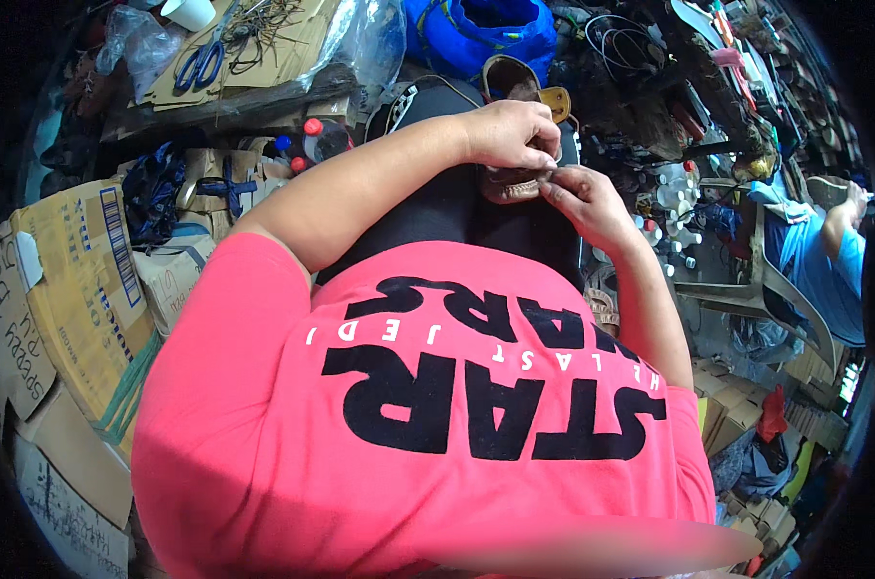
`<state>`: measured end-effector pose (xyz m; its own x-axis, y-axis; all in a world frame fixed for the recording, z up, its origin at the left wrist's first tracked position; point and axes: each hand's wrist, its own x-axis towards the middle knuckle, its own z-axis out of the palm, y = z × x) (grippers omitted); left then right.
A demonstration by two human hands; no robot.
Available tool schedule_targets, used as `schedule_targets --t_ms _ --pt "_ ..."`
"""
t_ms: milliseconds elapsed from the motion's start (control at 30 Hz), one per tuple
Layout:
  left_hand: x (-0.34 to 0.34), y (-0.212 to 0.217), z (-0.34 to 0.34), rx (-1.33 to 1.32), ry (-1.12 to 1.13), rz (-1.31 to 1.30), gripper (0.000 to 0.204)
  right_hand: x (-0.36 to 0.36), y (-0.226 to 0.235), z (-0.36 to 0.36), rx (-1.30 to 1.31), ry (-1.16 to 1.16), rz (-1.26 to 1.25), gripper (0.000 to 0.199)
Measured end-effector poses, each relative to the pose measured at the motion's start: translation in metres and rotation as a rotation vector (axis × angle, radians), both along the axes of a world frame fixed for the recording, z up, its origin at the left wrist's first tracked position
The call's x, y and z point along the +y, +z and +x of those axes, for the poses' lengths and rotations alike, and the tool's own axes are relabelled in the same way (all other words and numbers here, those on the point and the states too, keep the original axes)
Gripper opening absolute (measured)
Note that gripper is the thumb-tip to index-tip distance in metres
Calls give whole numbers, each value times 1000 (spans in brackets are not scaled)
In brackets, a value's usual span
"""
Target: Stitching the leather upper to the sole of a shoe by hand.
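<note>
- Brown leather is what your fingers work on: a worn brown sandal (511, 183) rests on your lap, over the black trousers (457, 207), right between your two hands.
- Your left hand (507, 133) lies curled over the top of the sandal, fingers pressed together and bent down onto its upper edge, so most of the piece is hidden beneath them.
- Your right hand (582, 203) comes in from the right side, thumb and forefinger pinched together on the sandal's edge; whether they hold something thin between them, you cannot tell.
- The fingertips of both hands meet, touching or nearly so, at the right end of the sandal.
- Your forearms reach out over a bright pink shirt (428, 425) with black lettering, which fills the lower half of the view.
- Just beyond your left hand lies a second sandal (516, 85), sole up, brown with a tan heel part.
- Behind that one sits a blue bag (476, 29), crumpled, near clear plastic sheeting (370, 39).
- Further to your left, a plastic bottle with a red cap (317, 140) lies among cardboard scraps.
- At the upper left, blue-handled scissors (198, 66) rest on a flattened cardboard sheet, beside a white cup (188, 12).
- Cardboard boxes (80, 280) are stacked along your left side.
- To your right, small white bottles (671, 207) stand in a cluster on the ground.
- At the far right, another person in a blue shirt (823, 265) sits on a chair, well apart from you.
</note>
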<state>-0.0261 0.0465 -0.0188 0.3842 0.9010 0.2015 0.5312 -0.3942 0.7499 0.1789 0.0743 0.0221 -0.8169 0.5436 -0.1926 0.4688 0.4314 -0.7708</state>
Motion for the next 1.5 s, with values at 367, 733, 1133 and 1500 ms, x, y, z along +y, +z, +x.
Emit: schedule_targets --t_ms 367,733,1133,1500 --pt "17 -8 -16 -120 -167 -197 14 -12 20 45 230 -223 -27 11" --pt "18 0 -13 -120 -176 -378 16 -8 15 15 -72 -150 113 23" --pt "19 -1 -14 -62 -186 -323 16 -10 9 7 -79 -138 186 21" --pt "13 1 -17 -1 -225 -192 24 20 -11 21 -41 -131 -261 24"
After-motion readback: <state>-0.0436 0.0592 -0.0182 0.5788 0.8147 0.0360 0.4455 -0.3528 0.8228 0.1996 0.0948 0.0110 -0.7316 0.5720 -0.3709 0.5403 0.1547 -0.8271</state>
